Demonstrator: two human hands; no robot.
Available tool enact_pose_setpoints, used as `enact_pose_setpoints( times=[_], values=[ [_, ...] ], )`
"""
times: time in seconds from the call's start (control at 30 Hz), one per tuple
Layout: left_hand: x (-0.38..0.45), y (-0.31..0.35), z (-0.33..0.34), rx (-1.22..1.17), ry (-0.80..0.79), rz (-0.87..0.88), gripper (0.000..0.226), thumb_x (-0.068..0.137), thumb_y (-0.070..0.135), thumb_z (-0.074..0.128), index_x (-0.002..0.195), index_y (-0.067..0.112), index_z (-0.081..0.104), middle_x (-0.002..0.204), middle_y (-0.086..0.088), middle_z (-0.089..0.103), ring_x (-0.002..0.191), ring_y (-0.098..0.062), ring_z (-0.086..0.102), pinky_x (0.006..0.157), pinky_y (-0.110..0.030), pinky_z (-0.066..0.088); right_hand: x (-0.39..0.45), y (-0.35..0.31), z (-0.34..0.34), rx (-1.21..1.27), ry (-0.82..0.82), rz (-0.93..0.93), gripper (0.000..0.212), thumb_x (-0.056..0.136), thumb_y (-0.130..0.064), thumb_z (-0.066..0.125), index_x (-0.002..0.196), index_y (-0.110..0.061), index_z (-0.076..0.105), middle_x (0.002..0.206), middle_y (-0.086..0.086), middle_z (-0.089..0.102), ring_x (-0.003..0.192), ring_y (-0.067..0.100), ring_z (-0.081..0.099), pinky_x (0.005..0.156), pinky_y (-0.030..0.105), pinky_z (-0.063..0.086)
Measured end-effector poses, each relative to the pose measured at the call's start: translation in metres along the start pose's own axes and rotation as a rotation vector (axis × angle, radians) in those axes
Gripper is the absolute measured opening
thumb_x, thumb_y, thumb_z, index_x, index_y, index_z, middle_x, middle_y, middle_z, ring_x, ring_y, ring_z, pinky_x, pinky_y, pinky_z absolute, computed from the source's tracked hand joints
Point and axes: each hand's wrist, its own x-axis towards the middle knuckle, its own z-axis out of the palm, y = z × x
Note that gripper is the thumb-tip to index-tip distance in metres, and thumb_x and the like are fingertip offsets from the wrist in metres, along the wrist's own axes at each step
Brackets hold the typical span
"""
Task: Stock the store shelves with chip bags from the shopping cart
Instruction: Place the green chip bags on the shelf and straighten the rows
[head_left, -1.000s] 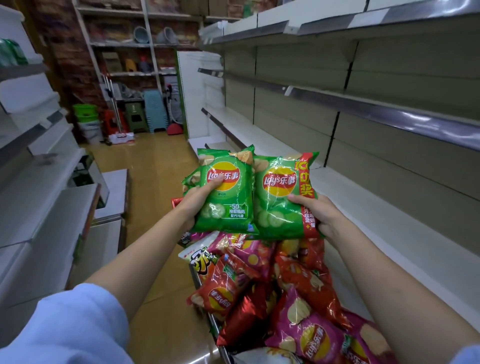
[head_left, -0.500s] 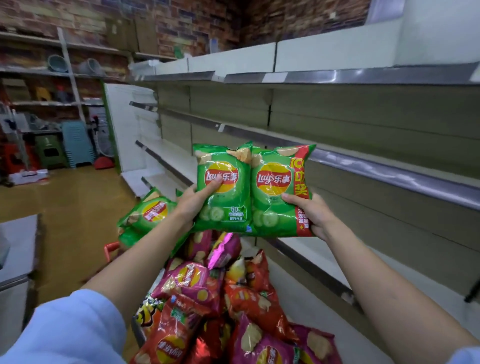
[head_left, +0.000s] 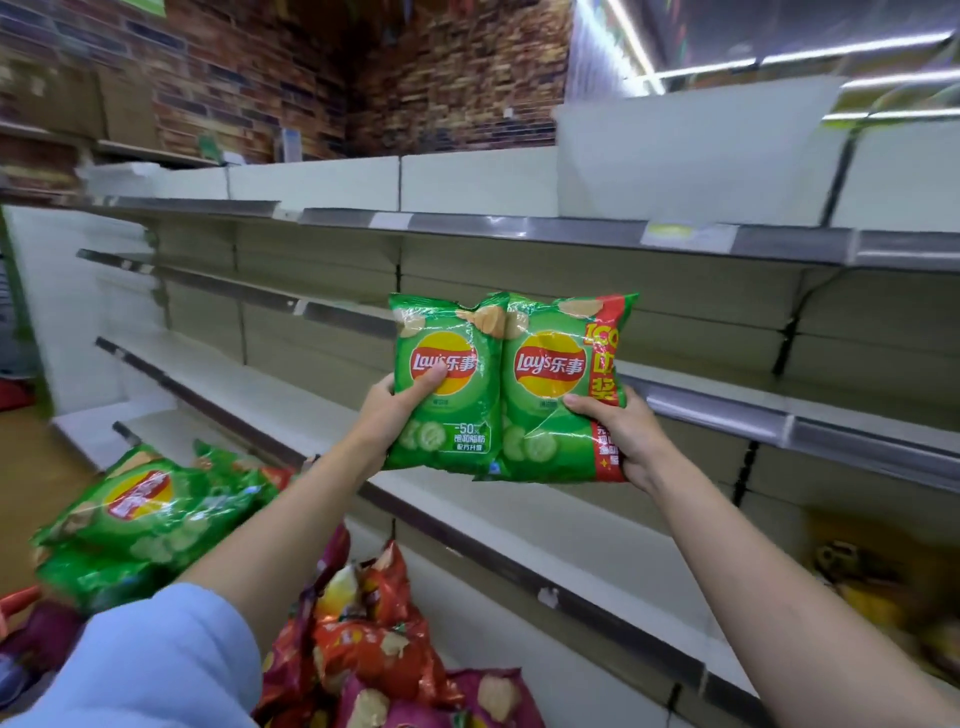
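Note:
I hold two green chip bags upright, side by side, in front of the shelves. My left hand (head_left: 392, 415) grips the left green bag (head_left: 449, 395), thumb across its logo. My right hand (head_left: 626, 434) grips the right green bag (head_left: 558, 400), which carries a red strip down its right side. Both bags hang level with the middle shelf (head_left: 727, 410), slightly in front of it. Below my arms the cart holds red and purple chip bags (head_left: 379, 660) and more green bags (head_left: 150, 514) at the left; the cart's frame is mostly hidden.
Bare white shelves with metal front rails run from left to right: a top shelf (head_left: 519, 228), the middle one and a lower shelf (head_left: 519, 525). Yellow packages (head_left: 872, 587) lie blurred on the lower shelf at far right. A brick wall stands behind.
Both hands have lifted the two green bags higher and towards the shelves. My view has swung right and upward, away from the aisle.

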Motion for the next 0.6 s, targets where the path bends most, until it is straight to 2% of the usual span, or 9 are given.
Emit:
enact_pose_setpoints(
  times=[0.13, 0.27, 0.37, 0.47, 0.6],
  values=[
    [-0.006, -0.006, 0.058, -0.035, -0.091, -0.008, 0.031, 0.083, 0.034, 0.067, 0.105, 0.013, 0.059, 0.094, -0.007, 0.074, 0.075, -0.02, 0.073, 0.063, -0.03, 0.06, -0.03, -0.017, -0.058, -0.04, 0.109, -0.006, 0.048, 0.074, -0.01, 0.078, 0.116, -0.016, 0.056, 0.102, 0.012, 0.071, 0.082, 0.026, 0.07, 0.068, 0.036, 0.057],
    [-0.026, -0.015, 0.123, -0.065, -0.179, -0.008, 0.024, 0.085, 0.032, 0.067, 0.101, 0.015, 0.059, 0.093, -0.006, 0.073, 0.074, -0.018, 0.072, 0.062, -0.029, 0.059, -0.071, -0.033, -0.119, -0.089, 0.215, -0.015, 0.039, 0.075, -0.01, 0.077, 0.107, -0.02, 0.058, 0.096, 0.009, 0.072, 0.079, 0.024, 0.07, 0.067, 0.034, 0.057],
    [-0.044, -0.016, 0.167, -0.066, -0.234, -0.023, 0.03, 0.083, 0.035, 0.068, 0.103, 0.015, 0.059, 0.094, -0.006, 0.073, 0.077, -0.019, 0.072, 0.064, -0.03, 0.059, -0.103, -0.043, -0.159, -0.105, 0.285, -0.012, 0.041, 0.076, -0.013, 0.078, 0.111, -0.02, 0.057, 0.099, 0.009, 0.071, 0.084, 0.025, 0.07, 0.07, 0.035, 0.057],
    [-0.063, -0.014, 0.209, -0.096, -0.292, -0.018, 0.025, 0.084, 0.034, 0.068, 0.1, 0.016, 0.06, 0.093, -0.005, 0.073, 0.074, -0.016, 0.072, 0.062, -0.028, 0.058, -0.136, -0.058, -0.195, -0.119, 0.352, -0.035, 0.037, 0.077, -0.012, 0.077, 0.107, -0.021, 0.058, 0.098, 0.008, 0.071, 0.083, 0.024, 0.069, 0.069, 0.035, 0.056],
    [-0.088, -0.008, 0.26, -0.11, -0.356, -0.017, 0.027, 0.084, 0.033, 0.068, 0.102, 0.013, 0.06, 0.089, -0.004, 0.072, 0.068, -0.013, 0.072, 0.056, -0.024, 0.057, -0.174, -0.074, -0.239, -0.137, 0.434, -0.064, 0.053, 0.073, -0.015, 0.08, 0.121, -0.014, 0.057, 0.104, 0.012, 0.072, 0.089, 0.029, 0.071, 0.076, 0.039, 0.058]
  ],
)
